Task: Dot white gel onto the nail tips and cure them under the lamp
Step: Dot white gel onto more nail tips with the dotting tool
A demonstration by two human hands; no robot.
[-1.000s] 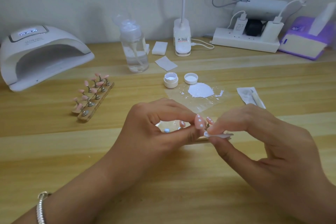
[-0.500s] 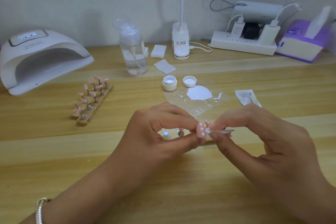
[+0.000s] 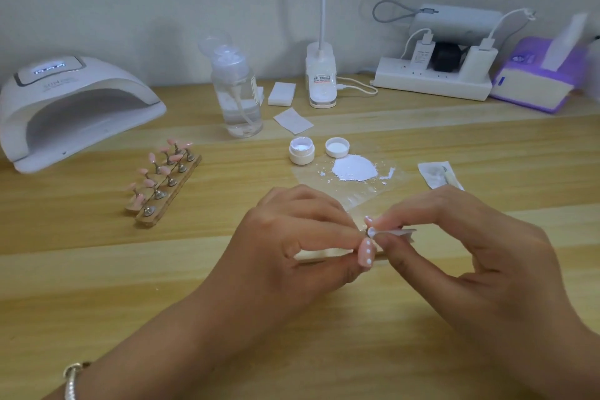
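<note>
Both hands pinch closed: left hand clamps a dotted pink nail tip, right hand grips a white wipe.

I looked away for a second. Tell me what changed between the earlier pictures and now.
The dotted pink nail tip in the left hand has swung from pointing up to pointing down. The right hand stays pinched on the white wipe at the tip's base. Nothing was picked up or let go. The nail tip stand, gel jar, white gel puddle and curing lamp did not move on the table.
</note>
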